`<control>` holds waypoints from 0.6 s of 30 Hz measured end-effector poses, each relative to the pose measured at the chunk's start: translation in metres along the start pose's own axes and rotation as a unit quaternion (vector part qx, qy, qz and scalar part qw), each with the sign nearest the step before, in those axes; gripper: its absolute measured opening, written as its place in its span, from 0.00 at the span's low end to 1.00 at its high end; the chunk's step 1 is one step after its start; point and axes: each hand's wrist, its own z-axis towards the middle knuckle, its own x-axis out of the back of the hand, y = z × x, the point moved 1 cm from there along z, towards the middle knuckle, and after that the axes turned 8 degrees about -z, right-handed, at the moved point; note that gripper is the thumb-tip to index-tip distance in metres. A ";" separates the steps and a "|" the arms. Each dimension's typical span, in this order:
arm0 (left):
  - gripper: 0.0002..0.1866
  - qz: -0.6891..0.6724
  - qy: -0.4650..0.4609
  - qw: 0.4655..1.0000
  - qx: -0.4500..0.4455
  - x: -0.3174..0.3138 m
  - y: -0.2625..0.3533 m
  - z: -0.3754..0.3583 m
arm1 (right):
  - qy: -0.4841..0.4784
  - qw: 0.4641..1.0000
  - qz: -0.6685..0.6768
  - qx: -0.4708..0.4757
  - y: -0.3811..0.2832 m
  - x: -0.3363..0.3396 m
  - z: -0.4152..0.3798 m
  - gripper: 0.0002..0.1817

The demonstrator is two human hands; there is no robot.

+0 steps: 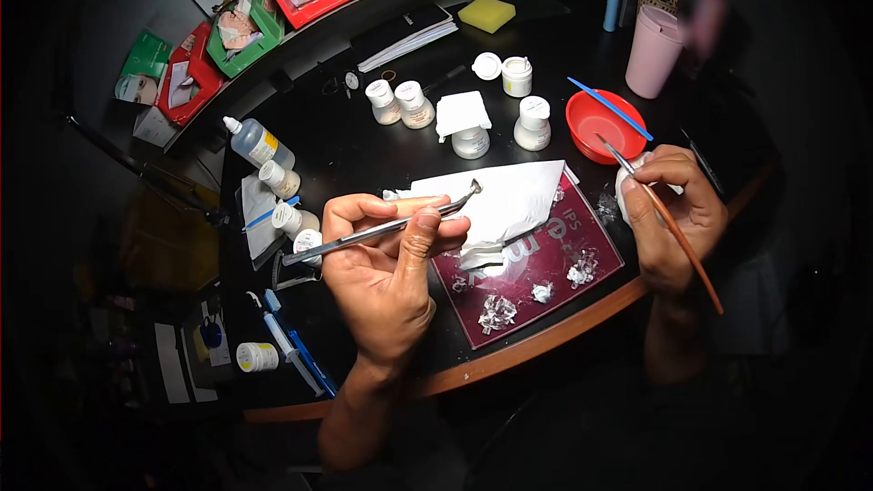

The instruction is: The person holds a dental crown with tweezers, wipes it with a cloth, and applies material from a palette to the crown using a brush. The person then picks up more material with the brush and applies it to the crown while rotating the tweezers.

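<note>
My left hand (pixel 386 277) is closed around long metal tweezers (pixel 364 236), which slant up to the right. A small dark-and-light piece (pixel 476 186) sits at their tip, too small to make out. Between the fingers of my right hand (pixel 680 209) is a fine paintbrush (pixel 677 232) with a reddish-brown handle. White tissue (pixel 626 197) is bunched in the same hand. The brush tip reaches over a red bowl (pixel 582 127), across whose rim lies a blue stick (pixel 611 109). Below the tweezers' tip, a white paper sheet (pixel 523 195) partly covers a maroon board (pixel 591 255).
Crumpled scraps (pixel 497 314) lie on the board. Small jars (pixel 532 125) stand behind, one topped by a folded tissue (pixel 462 114). A squeeze bottle (pixel 259 143) is at left, a pink cup (pixel 655 53) at right. Blue-and-white syringes (pixel 291 345) lie near the front edge.
</note>
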 end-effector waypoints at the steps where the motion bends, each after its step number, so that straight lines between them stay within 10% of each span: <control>1: 0.15 -0.021 0.002 1.000 0.014 0.002 -0.001 0.001 | 0.001 0.999 -0.043 -0.016 0.006 0.012 0.001 0.08; 7: 0.21 -0.110 -0.005 0.990 0.087 0.004 0.001 0.005 | -0.008 0.967 -0.253 0.007 0.045 0.067 -0.014 0.05; 18: 0.30 -0.277 -0.061 0.950 0.130 0.021 -0.004 0.009 | 0.021 0.999 -0.020 -0.027 0.041 0.069 -0.028 0.06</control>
